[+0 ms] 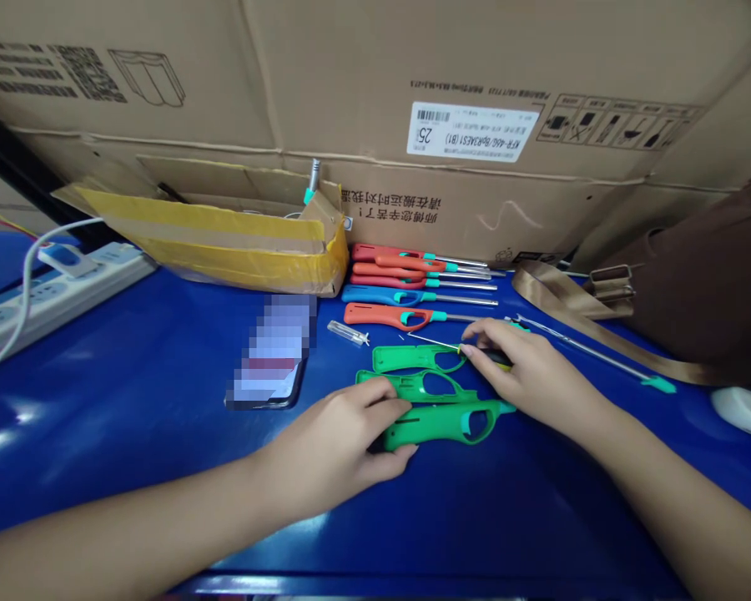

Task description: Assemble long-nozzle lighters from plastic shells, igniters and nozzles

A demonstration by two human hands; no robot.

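Observation:
My left hand (pixel 344 438) grips the rear end of a green plastic lighter handle shell (pixel 444 421) lying on the blue table (pixel 131 401). Two more green shell halves (pixel 416 359) lie just behind it. My right hand (pixel 526 371) pinches a thin screwdriver (pixel 438 343) with a dark handle, its tip pointing left over the green shells. A row of finished red and blue long-nosed lighters (pixel 413 292) lies behind the green parts.
A phone (pixel 272 355) lies left of the parts. A small clear part (pixel 347 333) rests beside it. An open yellow-taped carton (pixel 225 242), a power strip (pixel 43 288), big cardboard boxes (pixel 375 100), a brown bag with strap (pixel 694 284), a loose metal rod (pixel 594 355) and a tape roll (pixel 748 409) surround the spot.

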